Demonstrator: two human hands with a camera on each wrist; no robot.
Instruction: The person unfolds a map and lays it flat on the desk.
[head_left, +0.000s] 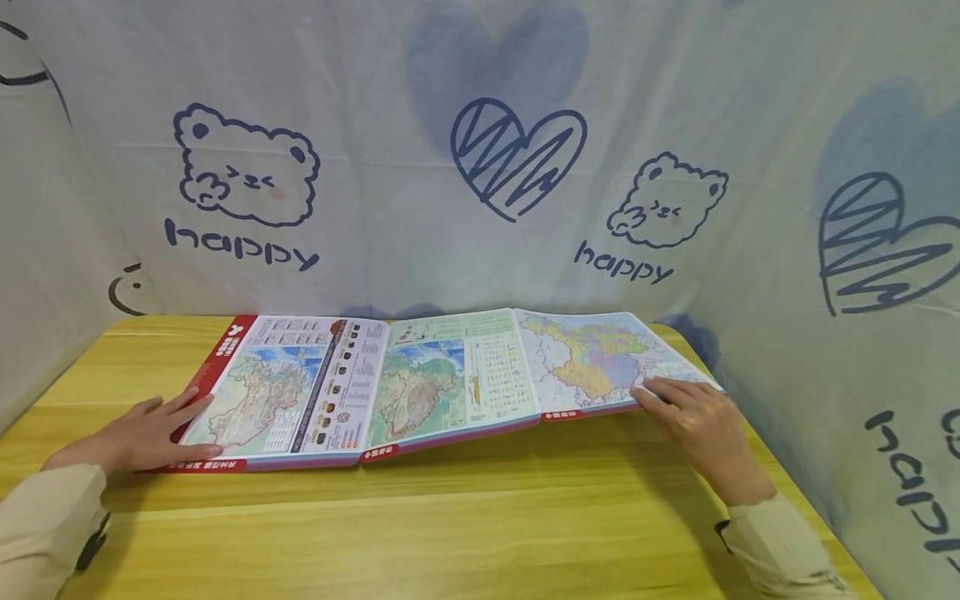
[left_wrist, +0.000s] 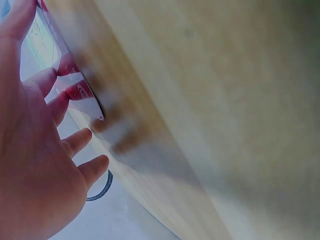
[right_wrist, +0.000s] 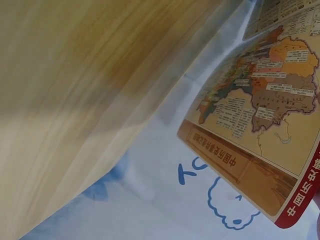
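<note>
A fold-out map (head_left: 420, 392) lies spread across the table in three panels, printed with coloured maps and text. My left hand (head_left: 150, 433) rests with spread fingers on its red left margin; in the left wrist view, fingertips of that hand (left_wrist: 45, 140) touch the glossy red edge. With my right hand (head_left: 693, 421) I pinch the front edge of the right panel, which is raised off the table. The right wrist view catches the underside of the map (right_wrist: 260, 110), with an orange and brown map on it; that hand is almost wholly out of this view.
The wooden table (head_left: 450, 533) stretches in front of the map. White cloth (head_left: 375, 183) with bear, heart and "happy" drawings hangs behind the table and along its sides. A dark band (head_left: 93, 542) sits at the left sleeve.
</note>
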